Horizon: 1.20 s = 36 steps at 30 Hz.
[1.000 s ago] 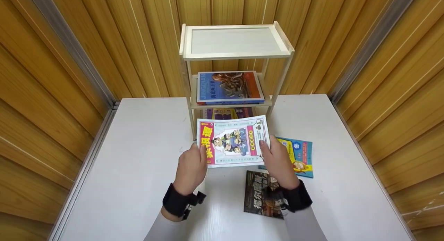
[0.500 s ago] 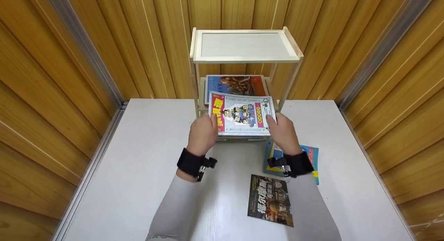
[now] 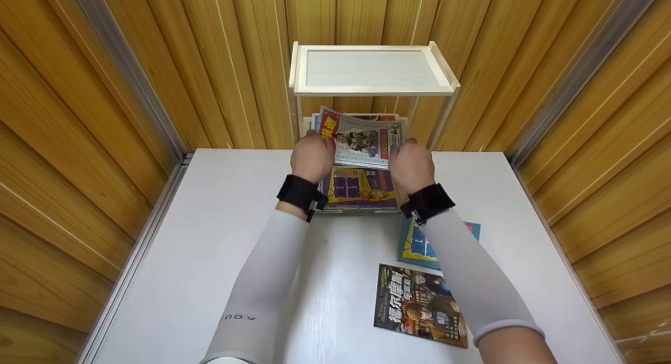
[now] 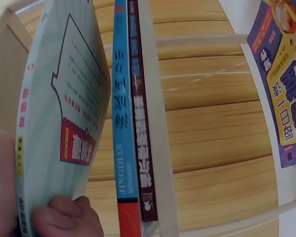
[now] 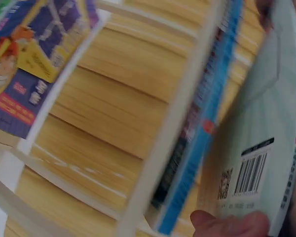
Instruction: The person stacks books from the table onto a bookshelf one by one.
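A thin pale comic book [image 3: 361, 143] with a pink title strip is held between both hands in front of the small wooden shelf's [image 3: 372, 94] middle tier. My left hand [image 3: 313, 154] grips its left edge and my right hand [image 3: 412, 164] its right edge. The book tilts and bends slightly. Below it in the left wrist view lies a blue-spined book [image 4: 122, 123] on top of a dark maroon-spined book [image 4: 142, 118], both on the middle tier. The held book appears apart from that stack. Its pale back cover [image 5: 251, 148] shows in the right wrist view.
Purple-covered book [image 3: 361, 188] lies on the bottom tier. A teal book [image 3: 414, 246], partly behind the right forearm, and a dark-covered book [image 3: 419, 306] lie on the white table [image 3: 220, 238]. The shelf's top panel [image 3: 372, 70] overhangs the middle tier. Wood-patterned walls stand around.
Both hands have carried the comic book forward, away from the body, to the middle tier. It now covers most of the stack there, and the purple book below has come into view.
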Each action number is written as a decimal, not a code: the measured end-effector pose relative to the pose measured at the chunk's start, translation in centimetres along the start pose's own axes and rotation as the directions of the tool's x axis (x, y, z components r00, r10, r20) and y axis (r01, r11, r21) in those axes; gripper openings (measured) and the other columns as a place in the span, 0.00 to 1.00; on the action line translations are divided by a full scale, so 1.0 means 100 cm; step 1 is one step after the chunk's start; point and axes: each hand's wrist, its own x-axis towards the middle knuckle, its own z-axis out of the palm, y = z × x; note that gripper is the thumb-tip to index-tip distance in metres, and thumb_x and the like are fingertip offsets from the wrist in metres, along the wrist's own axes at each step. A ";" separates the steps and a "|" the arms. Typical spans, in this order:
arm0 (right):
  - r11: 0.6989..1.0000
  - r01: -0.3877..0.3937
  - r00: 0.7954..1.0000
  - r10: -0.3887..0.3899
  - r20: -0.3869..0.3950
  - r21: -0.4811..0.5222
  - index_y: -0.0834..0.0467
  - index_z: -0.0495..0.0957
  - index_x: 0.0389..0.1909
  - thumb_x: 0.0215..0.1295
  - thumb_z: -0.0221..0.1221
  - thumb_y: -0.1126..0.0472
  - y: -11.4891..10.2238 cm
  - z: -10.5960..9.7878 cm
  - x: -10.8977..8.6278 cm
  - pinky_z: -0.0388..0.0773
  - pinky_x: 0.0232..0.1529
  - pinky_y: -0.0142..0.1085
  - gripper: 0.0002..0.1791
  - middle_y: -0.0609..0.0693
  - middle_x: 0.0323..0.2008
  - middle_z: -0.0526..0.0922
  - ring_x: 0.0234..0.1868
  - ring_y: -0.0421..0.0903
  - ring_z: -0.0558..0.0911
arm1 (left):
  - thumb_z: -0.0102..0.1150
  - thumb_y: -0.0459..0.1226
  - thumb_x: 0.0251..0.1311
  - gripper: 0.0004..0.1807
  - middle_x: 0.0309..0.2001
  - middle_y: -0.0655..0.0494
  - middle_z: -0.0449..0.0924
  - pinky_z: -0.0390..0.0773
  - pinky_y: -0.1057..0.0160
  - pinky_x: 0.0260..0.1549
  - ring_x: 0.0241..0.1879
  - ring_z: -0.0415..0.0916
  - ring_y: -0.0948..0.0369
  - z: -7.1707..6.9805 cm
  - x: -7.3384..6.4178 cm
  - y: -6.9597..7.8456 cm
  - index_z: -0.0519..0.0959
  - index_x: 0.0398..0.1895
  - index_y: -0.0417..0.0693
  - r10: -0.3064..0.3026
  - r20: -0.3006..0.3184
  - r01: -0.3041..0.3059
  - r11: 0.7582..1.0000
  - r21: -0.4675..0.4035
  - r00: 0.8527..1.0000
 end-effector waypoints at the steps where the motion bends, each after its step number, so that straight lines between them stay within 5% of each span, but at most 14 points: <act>1: 1.000 -0.001 1.000 0.001 0.018 0.017 0.74 0.78 0.40 0.81 0.47 0.57 0.000 0.003 0.002 0.72 0.22 0.44 0.22 0.52 0.24 0.71 0.22 0.52 0.75 | 0.46 0.45 0.82 0.22 0.36 0.39 0.86 0.87 0.45 0.36 0.36 0.87 0.42 0.001 0.003 0.000 0.80 0.47 0.32 0.000 0.001 0.000 1.000 -0.005 1.000; 5: 0.995 -0.052 0.997 0.048 0.053 0.083 0.81 0.71 0.54 0.80 0.45 0.59 0.003 0.010 0.009 0.67 0.23 0.41 0.25 0.54 0.28 0.72 0.23 0.50 0.72 | 0.43 0.45 0.84 0.26 0.40 0.38 0.85 0.87 0.47 0.41 0.39 0.87 0.43 0.009 0.010 0.008 0.75 0.57 0.26 0.002 0.074 0.004 0.996 -0.084 0.997; 9: 0.984 -0.119 0.992 0.113 0.051 0.133 0.83 0.62 0.65 0.80 0.46 0.55 0.006 0.006 0.019 0.79 0.35 0.51 0.33 0.69 0.40 0.80 0.34 0.61 0.81 | 0.38 0.47 0.85 0.31 0.48 0.35 0.83 0.86 0.50 0.45 0.44 0.86 0.44 0.017 0.021 0.021 0.65 0.70 0.23 -0.054 0.159 0.085 0.977 -0.196 0.986; 13: 0.981 -0.149 0.989 0.145 0.036 0.125 0.82 0.61 0.68 0.80 0.48 0.50 0.005 0.000 0.028 0.82 0.49 0.60 0.37 0.75 0.50 0.81 0.47 0.69 0.84 | 0.39 0.46 0.85 0.31 0.56 0.34 0.80 0.86 0.52 0.48 0.49 0.85 0.45 0.020 0.031 0.030 0.64 0.73 0.25 -0.116 0.181 0.158 0.959 -0.236 0.977; 16: 0.984 -0.151 0.988 0.147 0.042 0.093 0.81 0.64 0.66 0.80 0.49 0.49 0.005 -0.003 0.028 0.83 0.43 0.57 0.36 0.73 0.47 0.82 0.43 0.66 0.85 | 0.39 0.46 0.85 0.30 0.60 0.37 0.79 0.85 0.56 0.41 0.44 0.84 0.50 0.018 0.035 0.034 0.64 0.74 0.29 -0.155 0.235 0.212 0.948 -0.237 0.959; 20: 0.986 -0.131 0.991 0.130 0.016 0.103 0.82 0.64 0.67 0.80 0.49 0.48 0.001 -0.005 0.028 0.78 0.36 0.53 0.38 0.70 0.39 0.83 0.35 0.62 0.82 | 0.37 0.46 0.84 0.26 0.53 0.43 0.82 0.79 0.59 0.31 0.34 0.79 0.55 0.005 0.041 0.038 0.75 0.65 0.35 -0.158 0.281 0.210 0.963 -0.167 0.947; 21: 0.987 -0.118 0.993 0.118 -0.001 0.106 0.84 0.61 0.69 0.80 0.49 0.48 0.000 -0.004 0.027 0.79 0.41 0.53 0.40 0.72 0.41 0.83 0.39 0.64 0.83 | 0.38 0.47 0.84 0.27 0.53 0.43 0.83 0.79 0.59 0.30 0.34 0.79 0.55 0.002 0.042 0.039 0.76 0.66 0.35 -0.152 0.267 0.193 0.972 -0.135 0.951; 23: 0.989 -0.099 0.994 0.102 -0.031 0.107 0.85 0.55 0.73 0.80 0.51 0.47 -0.001 -0.002 0.025 0.77 0.55 0.57 0.45 0.78 0.48 0.81 0.50 0.70 0.83 | 0.37 0.51 0.84 0.31 0.60 0.40 0.81 0.83 0.56 0.41 0.47 0.83 0.50 -0.004 0.041 0.044 0.73 0.71 0.35 -0.146 0.242 0.152 0.988 -0.008 0.959; 27: 0.996 -0.056 0.996 0.061 -0.061 0.072 0.85 0.49 0.76 0.79 0.54 0.47 0.002 0.005 0.014 0.59 0.76 0.63 0.48 0.84 0.67 0.69 0.71 0.77 0.70 | 0.38 0.62 0.81 0.46 0.76 0.33 0.64 0.82 0.47 0.59 0.69 0.72 0.40 -0.003 0.033 0.051 0.50 0.85 0.38 -0.176 0.188 0.144 0.974 0.175 0.966; 31: 0.998 0.001 0.996 0.005 -0.087 0.063 0.83 0.63 0.70 0.78 0.56 0.51 0.008 0.013 0.004 0.64 0.72 0.64 0.39 0.81 0.62 0.75 0.65 0.75 0.74 | 0.42 0.65 0.77 0.48 0.73 0.32 0.64 0.83 0.43 0.57 0.67 0.72 0.38 0.006 0.027 0.051 0.53 0.85 0.41 -0.182 0.155 0.152 0.970 0.188 0.971; 36: 0.999 0.019 0.997 -0.016 -0.075 0.048 0.80 0.68 0.67 0.79 0.57 0.49 0.008 0.015 -0.015 0.67 0.71 0.62 0.37 0.77 0.61 0.77 0.65 0.73 0.75 | 0.44 0.64 0.78 0.47 0.73 0.32 0.67 0.83 0.42 0.57 0.68 0.72 0.38 0.014 0.021 0.046 0.53 0.85 0.41 -0.166 0.210 0.136 0.979 0.149 0.963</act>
